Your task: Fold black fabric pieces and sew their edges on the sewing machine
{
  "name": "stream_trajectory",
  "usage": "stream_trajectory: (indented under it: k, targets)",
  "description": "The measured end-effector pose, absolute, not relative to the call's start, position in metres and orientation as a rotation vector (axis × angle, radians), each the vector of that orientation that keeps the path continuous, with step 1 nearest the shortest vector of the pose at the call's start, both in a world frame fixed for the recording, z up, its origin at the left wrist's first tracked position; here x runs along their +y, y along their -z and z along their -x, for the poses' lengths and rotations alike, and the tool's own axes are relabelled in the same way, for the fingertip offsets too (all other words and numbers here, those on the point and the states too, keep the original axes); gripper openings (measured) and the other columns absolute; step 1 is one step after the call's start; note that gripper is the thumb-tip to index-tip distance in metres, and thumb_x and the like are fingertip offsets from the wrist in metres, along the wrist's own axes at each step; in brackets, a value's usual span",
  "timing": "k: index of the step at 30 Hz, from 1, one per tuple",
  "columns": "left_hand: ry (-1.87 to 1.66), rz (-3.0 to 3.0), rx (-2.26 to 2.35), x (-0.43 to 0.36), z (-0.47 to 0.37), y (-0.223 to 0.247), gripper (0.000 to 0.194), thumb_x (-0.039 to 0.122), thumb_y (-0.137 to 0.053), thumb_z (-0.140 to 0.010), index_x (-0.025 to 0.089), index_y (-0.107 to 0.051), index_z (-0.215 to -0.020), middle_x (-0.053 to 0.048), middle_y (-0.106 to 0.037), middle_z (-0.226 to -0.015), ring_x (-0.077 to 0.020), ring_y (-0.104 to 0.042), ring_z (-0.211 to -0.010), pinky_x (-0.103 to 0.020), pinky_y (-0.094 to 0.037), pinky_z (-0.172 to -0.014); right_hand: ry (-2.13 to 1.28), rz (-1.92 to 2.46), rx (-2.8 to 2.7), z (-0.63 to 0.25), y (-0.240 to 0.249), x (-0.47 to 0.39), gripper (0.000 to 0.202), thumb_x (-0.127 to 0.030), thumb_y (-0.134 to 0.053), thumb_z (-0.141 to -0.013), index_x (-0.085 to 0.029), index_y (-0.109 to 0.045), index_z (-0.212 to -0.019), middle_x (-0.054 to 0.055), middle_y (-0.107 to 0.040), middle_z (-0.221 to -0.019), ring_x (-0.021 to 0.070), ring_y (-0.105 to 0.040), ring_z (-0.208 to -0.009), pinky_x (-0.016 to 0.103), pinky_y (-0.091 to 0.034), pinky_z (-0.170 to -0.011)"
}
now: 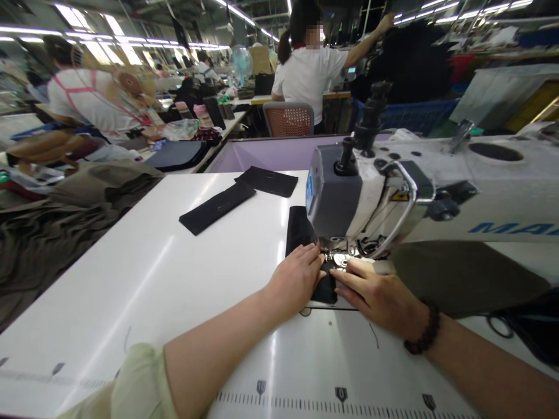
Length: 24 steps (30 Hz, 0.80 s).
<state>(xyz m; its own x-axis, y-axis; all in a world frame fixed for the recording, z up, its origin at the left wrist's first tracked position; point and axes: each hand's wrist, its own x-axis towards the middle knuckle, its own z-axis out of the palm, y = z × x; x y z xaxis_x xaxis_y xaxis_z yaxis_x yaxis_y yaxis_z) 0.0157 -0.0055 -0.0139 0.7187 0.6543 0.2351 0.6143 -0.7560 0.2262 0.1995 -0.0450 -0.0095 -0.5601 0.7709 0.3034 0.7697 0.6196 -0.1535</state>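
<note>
A black fabric strip point(300, 227) lies under the needle area of a sewing machine point(336, 192). Flat on its left side rests my left hand point(297, 276), fingers stretched toward the presser foot point(334, 256). My right hand point(371, 288), a dark bead bracelet on its wrist, has its fingers extended and the fingertips at the strip's right edge, just below the foot. The needle itself is hidden behind the machine head and fingers. Two more black fabric pieces point(218, 208) lie overlapping at one end, farther back on the white table point(144, 297).
Dark olive fabric point(463, 276) lies under the machine arm at right. Piled brown-grey fabric point(52, 238) borders the table at left. A lilac bin wall point(262, 156) stands behind it. Ahead, a person in a white shirt point(305, 75) reaches out an arm near a perforated chair point(289, 120).
</note>
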Motion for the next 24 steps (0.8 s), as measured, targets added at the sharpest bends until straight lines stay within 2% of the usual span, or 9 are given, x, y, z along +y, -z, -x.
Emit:
stream_trajectory:
  k: [7,14,20,24]
  targets:
    - [-0.480,-2.834,1.037,-0.003,-0.014,0.016,0.019,0.020,-0.045,-0.085,0.010,-0.053,-0.100,-0.013,-0.055,-0.108,-0.0228,-0.047,-0.107,-0.041,-0.036,-0.094,-0.013,1.255,-2.471,-0.201,0.010,-0.045,0.024,-0.025,-0.046,-0.083,-0.015,-0.060,-0.100,0.009,-0.061,-0.089,0.0163,-0.058,-0.077,0.026,-0.045,-0.065]
    - [-0.423,-2.925,0.722,-0.018,-0.002,0.008,0.023,0.022,-0.038,-0.089,0.014,-0.058,-0.083,-0.006,-0.061,-0.088,-0.0168,-0.056,-0.085,-0.030,-0.046,-0.075,-0.089,0.951,-2.630,-0.203,0.004,-0.049,0.032,-0.029,-0.035,-0.089,-0.015,-0.063,-0.082,0.003,-0.054,-0.064,0.0121,-0.050,-0.058,0.025,-0.037,-0.053]
    - [-0.455,-2.893,0.755,-0.015,-0.004,0.008,0.019,0.019,-0.040,-0.088,0.011,-0.057,-0.088,-0.008,-0.059,-0.094,-0.0175,-0.053,-0.094,-0.030,-0.044,-0.084,-0.097,1.073,-2.565,-0.202,0.008,-0.047,0.032,-0.030,-0.034,-0.089,-0.014,-0.061,-0.093,0.005,-0.057,-0.071,0.0122,-0.053,-0.065,0.023,-0.040,-0.060]
    - [-0.425,-2.899,0.795,-0.008,-0.008,0.006,0.018,0.018,-0.041,-0.087,0.009,-0.056,-0.088,-0.010,-0.058,-0.096,-0.0187,-0.052,-0.097,-0.031,-0.044,-0.086,-0.049,1.199,-2.532,-0.202,0.012,-0.045,0.029,-0.031,-0.038,-0.087,-0.015,-0.059,-0.098,0.007,-0.060,-0.078,0.0132,-0.056,-0.068,0.022,-0.043,-0.058]
